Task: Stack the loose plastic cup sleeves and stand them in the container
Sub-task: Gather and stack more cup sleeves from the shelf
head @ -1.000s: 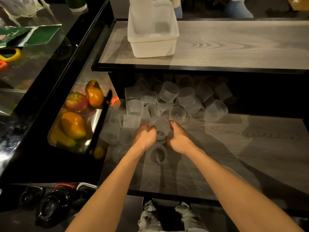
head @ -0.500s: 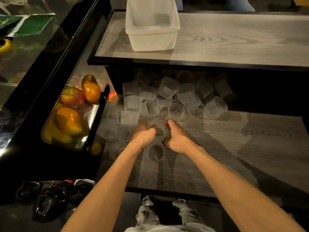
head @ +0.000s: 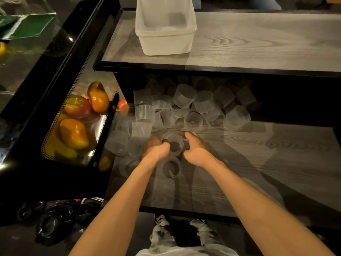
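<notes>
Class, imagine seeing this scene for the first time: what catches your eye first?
The heap of clear ribbed cup sleeves on the lower shelf, with the left hand and right hand gripping one sleeve at its near edge. Then the bright orange fruit at left and the white container above.

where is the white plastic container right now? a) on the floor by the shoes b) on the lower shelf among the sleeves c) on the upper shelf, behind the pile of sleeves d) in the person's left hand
c: the white container sits on the upper shelf, while the loose sleeves lie on the lower shelf.
</notes>
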Available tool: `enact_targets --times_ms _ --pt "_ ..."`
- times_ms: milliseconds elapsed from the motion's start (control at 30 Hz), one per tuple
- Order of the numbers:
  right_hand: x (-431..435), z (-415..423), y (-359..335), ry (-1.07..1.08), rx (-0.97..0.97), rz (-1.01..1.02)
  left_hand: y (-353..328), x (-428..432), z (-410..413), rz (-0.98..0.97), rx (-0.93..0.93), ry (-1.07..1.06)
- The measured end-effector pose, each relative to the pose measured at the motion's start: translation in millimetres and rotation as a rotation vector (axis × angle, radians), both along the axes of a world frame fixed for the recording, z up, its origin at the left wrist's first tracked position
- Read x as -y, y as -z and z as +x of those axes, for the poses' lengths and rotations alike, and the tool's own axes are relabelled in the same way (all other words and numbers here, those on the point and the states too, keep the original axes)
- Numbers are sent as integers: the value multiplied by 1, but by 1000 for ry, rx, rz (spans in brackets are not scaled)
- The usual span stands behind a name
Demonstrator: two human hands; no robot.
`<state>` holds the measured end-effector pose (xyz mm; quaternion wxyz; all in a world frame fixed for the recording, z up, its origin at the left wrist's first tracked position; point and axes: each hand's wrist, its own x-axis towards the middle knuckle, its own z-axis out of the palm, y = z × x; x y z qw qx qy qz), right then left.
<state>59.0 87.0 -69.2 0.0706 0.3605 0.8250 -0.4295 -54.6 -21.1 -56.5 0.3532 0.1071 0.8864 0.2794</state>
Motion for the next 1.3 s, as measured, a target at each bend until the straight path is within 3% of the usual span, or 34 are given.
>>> enact_targets --times_ms 100,267,433,600,733,833,933,1033,1300 --pt "0 -3 0 21 -32 -11 -4 -1 -1 43 -23 -41" --pt "0 -7 -2 -43 138 -15 -2 2 -2 -30 12 64" --pt "1 -9 1 24 141 -104 1 3 4 -10 40 41" --pt "0 -8 5 218 -76 -392 0 5 5 116 71 15" --pt "-12 -12 -18 330 -307 -354 -26 13 0 374 -16 -38" --pt "-15 -8 -38 299 -398 -344 -38 28 -3 468 -9 -4" --pt "-5 1 -38 182 -285 -440 -31 48 2 423 65 36" --pt "7 8 -23 77 -112 -385 -19 60 12 324 77 29" --pt "17 17 -12 6 68 -186 -2 73 24 247 181 85"
